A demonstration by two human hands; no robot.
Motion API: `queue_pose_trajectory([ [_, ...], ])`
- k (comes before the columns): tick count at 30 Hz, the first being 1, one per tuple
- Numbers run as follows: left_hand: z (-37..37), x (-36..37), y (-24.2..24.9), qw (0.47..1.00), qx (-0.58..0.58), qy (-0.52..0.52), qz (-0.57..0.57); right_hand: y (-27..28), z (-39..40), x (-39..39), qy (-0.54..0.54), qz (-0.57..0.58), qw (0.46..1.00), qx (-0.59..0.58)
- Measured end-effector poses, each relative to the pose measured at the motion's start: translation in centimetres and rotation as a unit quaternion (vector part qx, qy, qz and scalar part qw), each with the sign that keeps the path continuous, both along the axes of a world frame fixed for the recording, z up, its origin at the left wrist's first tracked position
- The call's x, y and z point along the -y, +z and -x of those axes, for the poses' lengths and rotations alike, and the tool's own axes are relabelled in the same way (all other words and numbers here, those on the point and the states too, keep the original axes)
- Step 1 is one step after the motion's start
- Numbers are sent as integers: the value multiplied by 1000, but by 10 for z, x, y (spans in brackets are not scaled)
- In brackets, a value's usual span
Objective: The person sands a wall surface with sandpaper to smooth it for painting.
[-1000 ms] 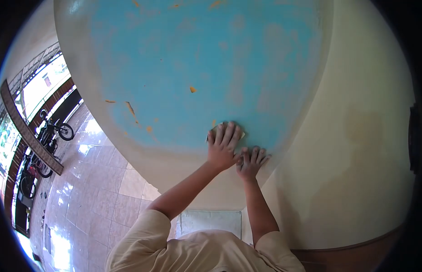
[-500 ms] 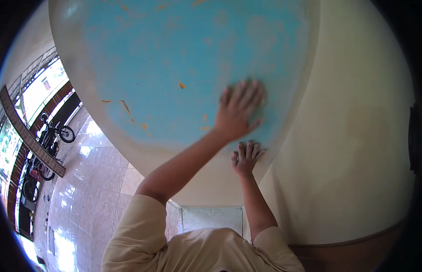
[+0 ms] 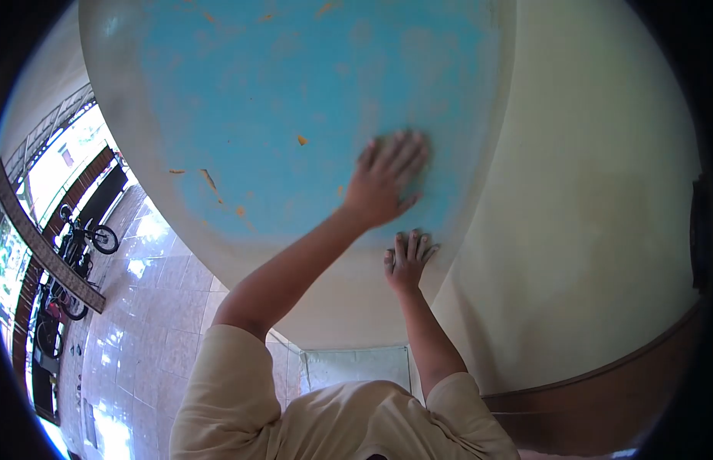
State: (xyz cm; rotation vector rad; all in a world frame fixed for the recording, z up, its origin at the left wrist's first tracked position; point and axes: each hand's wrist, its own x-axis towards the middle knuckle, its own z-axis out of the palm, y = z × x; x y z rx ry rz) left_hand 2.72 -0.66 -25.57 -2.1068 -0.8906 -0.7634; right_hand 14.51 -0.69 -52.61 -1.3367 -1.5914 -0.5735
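Note:
A large curved panel [image 3: 241,84], light blue with orange flecks and a pale beige border, fills the upper middle. My left hand [image 3: 386,178] lies flat on its lower right blue area, palm down, fingers stretched out and a little blurred. What is under that palm is hidden. Lower down, my right hand [image 3: 408,261] rests with spread fingers on the beige border, close to the panel's right edge. Its fingertips look dusty grey, and nothing shows in it.
On the right, a smooth cream curved surface [image 3: 594,192] meets the panel's edge. A pale rectangular sheet [image 3: 356,368] lies behind my body. To the left are a shiny tiled floor [image 3: 153,307], a brown beam [image 3: 46,238] and a parked motorbike [image 3: 103,239].
My left hand has slid a little to the left over the blue area, covering an orange fleck. My right hand stays at the border. The whole view has shifted slightly.

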Motion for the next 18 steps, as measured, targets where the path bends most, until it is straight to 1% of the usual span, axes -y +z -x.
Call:
queue_pose_trajectory([
  [1, 1, 1, -17, 999, -41, -19, 25, 3, -1, 1, 7, 1, 1000, -7],
  [2, 3, -1, -7, 999, -41, -24, 18, 10, -3, 1, 2, -5, 1000, -7],
  [4, 15, -9, 24, 996, -63, -59, -14, 13, -7, 10, 6, 47, 999, 20],
  [5, 22, -21, 53, 995, -28, -25, -90, 11, -5, 13, 5, 46, 999, 20],
  [6, 28, -5, 103, 996, 19, -6, -89, 10, -2, 13, 5, 48, 999, 13],
  [7, 33, -10, 137, 986, 63, 1, -152, 10, 0, 11, 3, 50, 999, 4],
  [8, 39, -15, 164, 978, 77, 21, -194, 11, 5, 12, -1, 49, 999, -1],
  [9, 41, -20, 177, 967, 93, 40, -234, 12, 11, 13, 6, 51, 998, -22],
  [10, 34, -20, 172, 967, 92, 36, -234, 14, 13, 15, 14, 52, 998, -42],
  [12, 14, -16, 138, 977, 103, 36, -185, 16, 16, 19, 13, 63, 997, -50],
  [13, 3, -12, 107, 989, 56, 21, -133, 19, 18, 19, 13, 72, 996, -58],
  [15, -8, -19, 19, 994, -72, -53, -62, 21, 20, 25, 15, 89, 994, -54],
  [16, -10, -8, -5, 992, -115, -59, 0, 24, 20, 26, 15, 97, 994, -49],
  [17, -11, 0, -8, 989, -114, -90, 28, 29, 17, 26, 10, 89, 995, -49],
  [18, -10, -7, 0, 988, -115, -96, 21, 31, 14, 29, 24, 88, 995, -44],
])
